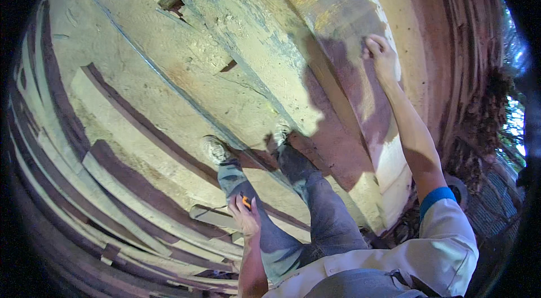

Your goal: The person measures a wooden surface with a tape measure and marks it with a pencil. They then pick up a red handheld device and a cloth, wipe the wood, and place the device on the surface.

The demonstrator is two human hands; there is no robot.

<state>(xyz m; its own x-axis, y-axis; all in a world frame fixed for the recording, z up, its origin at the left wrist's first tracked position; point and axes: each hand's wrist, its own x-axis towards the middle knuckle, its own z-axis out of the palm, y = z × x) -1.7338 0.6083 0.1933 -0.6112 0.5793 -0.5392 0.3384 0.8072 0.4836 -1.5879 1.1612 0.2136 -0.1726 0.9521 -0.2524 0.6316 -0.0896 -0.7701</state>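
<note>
My left hand (pixel 245 220) is closed around a small orange-and-black hand tool (pixel 246 201), held in front of my left thigh. Its exact kind cannot be made out. Off to the right, my right arm reaches out over a large pale timber slab (pixel 352 27) with yellowish patches on its face. The fingers of my right hand (pixel 381 56) are curled together close to the slab's pale edge. Whether they pinch something small is hidden, and contact with the wood is unclear. Shadows of my body fall across the timber.
A rough, pale-crusted beam (pixel 248 44) lies left of the slab. A thin bluish line (pixel 152 64) runs across the dusty ground to my shoes (pixel 215 149). Several planks (pixel 129 185) lie at the left. Reddish-brown wood (pixel 451 33) rises at the right.
</note>
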